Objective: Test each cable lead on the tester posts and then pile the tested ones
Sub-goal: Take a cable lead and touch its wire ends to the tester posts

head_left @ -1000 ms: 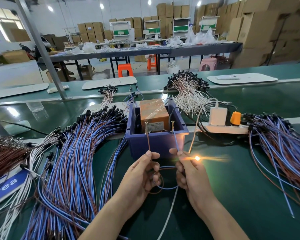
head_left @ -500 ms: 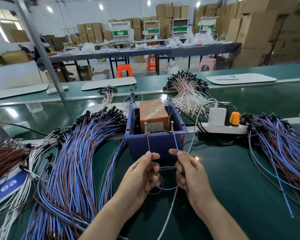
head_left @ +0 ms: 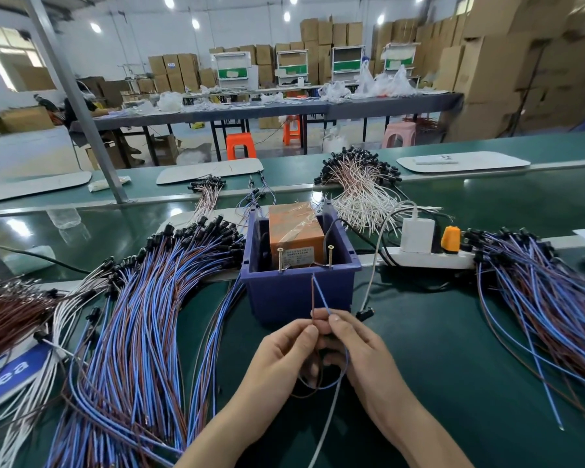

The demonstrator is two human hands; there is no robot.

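A blue bin (head_left: 301,292) holds an orange tester box (head_left: 296,231) with two brass screw posts, left post (head_left: 280,260) and right post (head_left: 330,255), standing on its front rim. My left hand (head_left: 281,359) pinches the brown lead (head_left: 312,295) and my right hand (head_left: 355,349) pinches the blue lead (head_left: 321,295) of one cable. Both lead tips point up together in front of the bin, below and between the posts, touching neither. The cable loops under my hands. Its black lamp end (head_left: 365,314) lies dark on the mat to the right.
A big pile of blue and brown cables (head_left: 142,315) fans out on the left, another pile (head_left: 547,298) on the right. A white power strip (head_left: 429,260) with a charger and an orange plug sits right of the bin. White-lead cables (head_left: 362,190) lie behind.
The two leads have come off the posts and been drawn together between my hands. The lamp, glowing a second ago and dim half a second ago, is now dark.
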